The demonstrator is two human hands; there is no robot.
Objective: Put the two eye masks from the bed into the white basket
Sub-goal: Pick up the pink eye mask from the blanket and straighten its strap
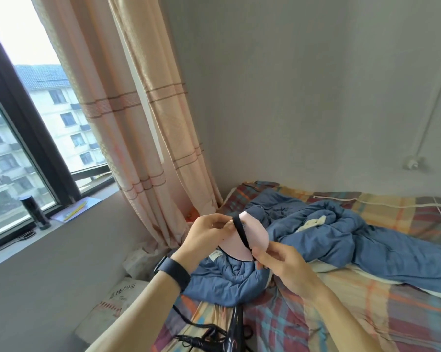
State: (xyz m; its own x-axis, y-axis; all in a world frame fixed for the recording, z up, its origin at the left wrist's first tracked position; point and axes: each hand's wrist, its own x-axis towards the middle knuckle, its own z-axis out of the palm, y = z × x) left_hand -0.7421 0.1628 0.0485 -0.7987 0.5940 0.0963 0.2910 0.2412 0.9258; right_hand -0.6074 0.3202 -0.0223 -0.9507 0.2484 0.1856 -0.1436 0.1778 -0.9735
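Fingertips of both hands pinch the pink eye mask (pixel 242 238) by its two ends: the left hand (pixel 208 237), with a dark watch (pixel 172 271) on its wrist, grips the upper end, and the right hand (pixel 281 265) grips the lower end, so the mask is stretched between them in the air above the rumpled blue quilt (pixel 341 240) on the bed (pixel 366 313). Its black elastic strap (pixel 241 233) runs taut across the pink face from one grip to the other. Only this one mask shows; the second cannot be made out among the bedding, and the white basket is out of view. To do this step well, I judge the strap should be gathered against the mask body so that it does not dangle and snag on the quilt or on the black cables (pixel 201 336) lying at the near edge of the bed. One hand could then carry it, leaving the other free to search the quilt's folds for the second mask before the turn toward the basket.
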